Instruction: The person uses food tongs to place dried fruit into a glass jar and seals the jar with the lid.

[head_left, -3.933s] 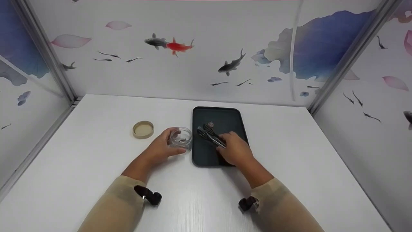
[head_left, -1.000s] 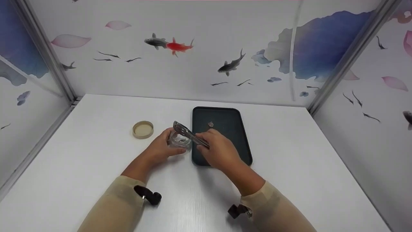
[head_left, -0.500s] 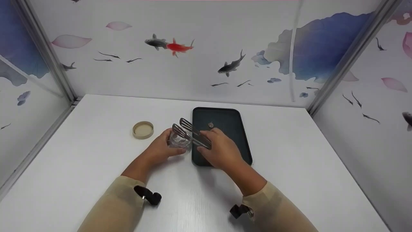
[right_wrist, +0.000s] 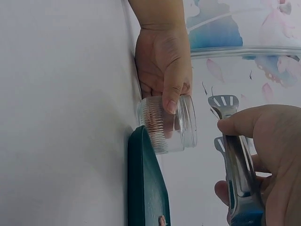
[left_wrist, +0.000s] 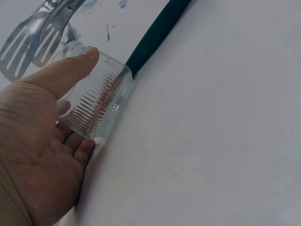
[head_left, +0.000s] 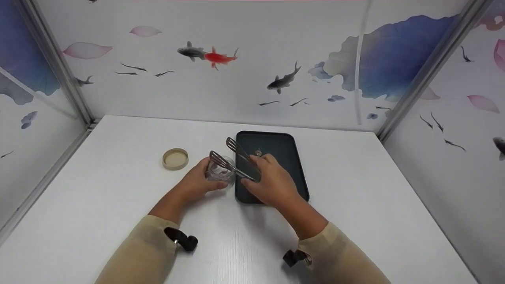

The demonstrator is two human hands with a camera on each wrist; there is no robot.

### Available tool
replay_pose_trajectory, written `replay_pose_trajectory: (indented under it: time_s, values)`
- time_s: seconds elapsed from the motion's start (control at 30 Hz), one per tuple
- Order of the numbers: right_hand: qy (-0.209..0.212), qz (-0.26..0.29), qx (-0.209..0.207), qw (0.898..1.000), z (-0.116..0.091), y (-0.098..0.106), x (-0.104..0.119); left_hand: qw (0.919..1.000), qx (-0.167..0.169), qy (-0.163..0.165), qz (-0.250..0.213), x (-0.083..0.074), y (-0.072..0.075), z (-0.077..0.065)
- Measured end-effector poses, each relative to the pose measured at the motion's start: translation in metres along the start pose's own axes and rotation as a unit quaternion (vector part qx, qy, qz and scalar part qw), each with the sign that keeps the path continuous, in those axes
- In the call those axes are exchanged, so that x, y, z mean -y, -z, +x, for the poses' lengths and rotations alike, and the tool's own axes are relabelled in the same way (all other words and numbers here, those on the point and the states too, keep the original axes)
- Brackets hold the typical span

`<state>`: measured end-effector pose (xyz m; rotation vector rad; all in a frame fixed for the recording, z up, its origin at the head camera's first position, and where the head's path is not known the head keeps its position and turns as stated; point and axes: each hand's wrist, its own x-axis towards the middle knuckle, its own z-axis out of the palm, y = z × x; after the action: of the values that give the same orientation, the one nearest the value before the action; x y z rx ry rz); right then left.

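A clear glass jar (head_left: 221, 174), ribbed near its base, stands on the table with my left hand (head_left: 194, 180) curled round its side. Small reddish-brown pieces (left_wrist: 107, 96) show through the glass at its bottom. My right hand (head_left: 275, 182) grips metal tongs (right_wrist: 241, 174) with slotted ends. The tongs' two arms are spread apart; one end lies over the jar's mouth in the head view, the other over the tray's left edge. I see nothing between them. On the dark tray (head_left: 272, 141) rests one small reddish-brown piece (head_left: 258, 152), close to my right fingers.
A beige round lid (head_left: 175, 159) lies to the left of the jar, its hollow side up. The tray is right beside the jar. White panels with painted fish (head_left: 282, 81) enclose the white table (head_left: 130, 138) at the back and sides.
My right hand has brought the tongs left from over the tray to above the jar. Their arms were together a second ago and have since spread. The left hand and jar have stayed put.
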<state>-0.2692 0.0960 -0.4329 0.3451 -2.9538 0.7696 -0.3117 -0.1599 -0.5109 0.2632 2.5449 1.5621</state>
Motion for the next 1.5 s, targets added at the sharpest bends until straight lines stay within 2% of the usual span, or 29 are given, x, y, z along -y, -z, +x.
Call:
replay_pose_trajectory:
  time_s: [0.23,0.47,0.7,0.93,1.2,1.5]
  values:
    - [-0.007,-0.004,-0.008,1.000,0.005,0.003,-0.006,0.9998,0.005,0.012,-0.014,0.000,0.000,0.001]
    - [-0.028,0.000,-0.014,1.000,0.015,0.009,-0.024,0.9997,0.009,-0.009,-0.019,-0.001,0.000,0.000]
    - [-0.046,0.000,-0.007,0.999,0.025,0.013,-0.044,0.9996,0.008,-0.015,-0.021,-0.001,0.001,0.001]
    - [-0.064,-0.011,-0.001,0.998,0.037,0.010,-0.060,0.9991,0.011,-0.022,-0.033,0.000,-0.001,0.001]
    - [-0.074,-0.019,0.001,0.997,0.047,0.006,-0.070,0.9997,0.006,-0.005,-0.022,0.001,0.000,-0.001]
    - [-0.090,-0.045,0.009,0.995,0.058,0.000,-0.079,0.9998,0.009,-0.004,-0.020,-0.001,0.001,-0.002]
